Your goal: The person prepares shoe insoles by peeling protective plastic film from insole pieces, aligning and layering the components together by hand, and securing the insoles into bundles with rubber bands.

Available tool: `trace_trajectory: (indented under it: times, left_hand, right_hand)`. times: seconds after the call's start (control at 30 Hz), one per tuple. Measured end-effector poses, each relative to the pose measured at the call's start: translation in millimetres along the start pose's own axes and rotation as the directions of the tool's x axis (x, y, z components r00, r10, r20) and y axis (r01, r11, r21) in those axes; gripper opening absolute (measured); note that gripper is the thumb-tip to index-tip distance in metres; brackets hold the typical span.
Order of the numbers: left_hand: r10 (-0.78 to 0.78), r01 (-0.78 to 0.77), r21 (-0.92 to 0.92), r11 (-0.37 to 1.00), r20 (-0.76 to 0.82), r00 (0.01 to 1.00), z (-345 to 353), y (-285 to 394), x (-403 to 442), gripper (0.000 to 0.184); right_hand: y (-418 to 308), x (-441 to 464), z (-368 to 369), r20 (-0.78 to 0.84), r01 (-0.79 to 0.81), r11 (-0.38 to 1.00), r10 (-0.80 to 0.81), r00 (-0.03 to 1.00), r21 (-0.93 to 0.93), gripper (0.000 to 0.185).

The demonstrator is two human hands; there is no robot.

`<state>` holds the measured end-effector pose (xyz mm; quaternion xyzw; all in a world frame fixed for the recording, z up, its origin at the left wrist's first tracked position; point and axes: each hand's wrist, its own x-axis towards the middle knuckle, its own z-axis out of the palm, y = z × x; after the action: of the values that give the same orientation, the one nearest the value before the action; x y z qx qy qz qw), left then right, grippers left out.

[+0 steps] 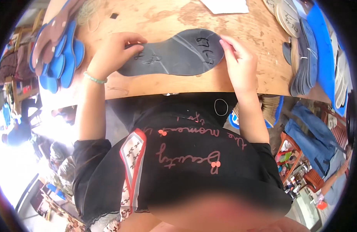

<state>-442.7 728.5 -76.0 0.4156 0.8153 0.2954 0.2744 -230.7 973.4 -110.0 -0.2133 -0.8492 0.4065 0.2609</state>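
Note:
A dark grey shoe sole (174,56) lies across the wooden table with its broad end to the right. Handwritten black marks show near both ends, and pale diagonal streaks cross its surface. At the narrower left end, my left hand (116,54) grips the edge with thumb on top and fingers curled at the far side. Pinching the rim of the broad right end is my right hand (242,62), thumb and forefinger together. Whether the sole touches the tabletop along its whole length, I cannot tell.
Blue and brown soles (62,58) are piled at the table's left. Grey soles (306,58) stack at the right beside a blue sheet (321,42). White paper (226,5) and a dark scrap (114,16) lie farther back. A tan bundle (269,110) sits below the edge.

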Motion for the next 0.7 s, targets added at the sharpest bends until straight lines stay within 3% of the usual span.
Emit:
trace_trajectory:
  times: [0.07, 0.1, 0.17, 0.27, 0.37, 0.4, 0.47, 0.5, 0.53, 0.57, 0.6, 0.7]
  left_hand:
    - [0.019, -0.018, 0.075, 0.997, -0.017, 1.000, 1, -6, -3, 0.023]
    - [0.129, -0.113, 0.155, 0.981, -0.094, 0.987, 2, -3, -4, 0.023]
    - [0.357, -0.275, 0.331, 0.903, -0.217, 0.909, 11, 12, 2, 0.025]
    - [0.328, -0.353, -0.036, 0.935, -0.293, 0.898, 31, 35, 8, 0.025]
    - [0.175, -0.160, -0.326, 0.932, 0.017, 0.984, 26, 35, 16, 0.027]
    - [0.176, -0.165, -0.322, 0.932, 0.004, 0.984, 22, 40, 15, 0.029]
    - [0.154, -0.152, -0.502, 0.851, -0.039, 0.987, 20, 50, 14, 0.030]
    - [0.141, -0.147, -0.585, 0.797, -0.056, 0.988, 19, 56, 12, 0.031]
    - [0.133, -0.123, -0.701, 0.702, -0.041, 0.990, 16, 70, 5, 0.032]
    - [0.125, -0.085, -0.712, 0.697, 0.004, 0.992, 11, 78, -3, 0.032]
    - [0.118, -0.047, -0.721, 0.691, 0.048, 0.992, 5, 84, -9, 0.033]
    - [0.136, -0.009, -0.789, 0.614, 0.095, 0.986, -2, 90, -24, 0.046]
  right_hand:
    - [0, 6, 3, -0.058, 0.207, 0.973, -0.213, 0.975, -0.104, 0.009]
    - [-3, 8, 6, -0.081, 0.302, 0.939, -0.318, 0.945, -0.162, 0.008]
    - [-15, 10, 7, -0.075, 0.289, 0.957, -0.288, 0.955, -0.006, 0.009]
    - [-24, 11, 9, -0.041, 0.250, 0.941, -0.247, 0.968, 0.226, 0.010]
    - [-36, 18, 13, -0.137, 0.320, 0.939, -0.303, 0.943, 0.128, 0.013]
    - [-46, 21, 13, -0.195, 0.367, 0.930, -0.354, 0.915, 0.034, 0.015]
    - [-72, 22, 15, -0.295, 0.431, 0.887, -0.461, 0.837, -0.163, 0.020]
    - [-77, 20, 16, -0.182, 0.478, 0.878, -0.474, 0.862, -0.023, 0.029]
    - [-85, 18, 20, -0.138, 0.502, 0.865, -0.498, 0.856, -0.006, 0.031]
    - [-93, 16, 25, -0.094, 0.524, 0.852, -0.521, 0.849, 0.011, 0.033]
    - [-95, 16, 32, -0.098, 0.493, 0.855, -0.483, 0.870, 0.162, 0.033]
    - [-108, 20, 26, -0.064, 0.554, 0.829, -0.550, 0.832, 0.073, 0.029]
